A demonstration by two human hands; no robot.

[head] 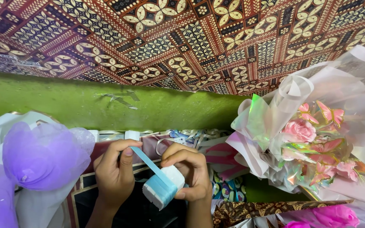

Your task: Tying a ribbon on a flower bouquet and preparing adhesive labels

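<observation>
— What's going on with the hands down there?

— The right hand point(186, 171) is curled round a small white spool point(165, 185) wound with light blue ribbon, fingers wrapped over its top and side, gripping it. The spool sits low in the middle, tilted, between both hands.

— And the other one?

— The left hand point(115, 169) pinches the loose end of the blue ribbon point(146, 160) between thumb and forefinger. The strip runs taut and slanted from that pinch down onto the spool.

— What's around them?

— To the right, just beside the right hand, a bouquet point(313, 139) of pink roses with pink paper butterflies, wrapped in clear and iridescent film. On the left, a purple mesh bloom point(43, 154) in white wrapping, close to the left hand. Behind the hands lies a heap of curled ribbon scraps point(191, 135), silvery and pale. Beyond that, a green wall point(85, 103), and above it a patterned batik cloth point(191, 38) in brown, red and cream. Another bright magenta flower point(334, 215) shows at the bottom right corner.

— What are they working over?

— Something dark under the wrists; I can't tell what it is.
</observation>
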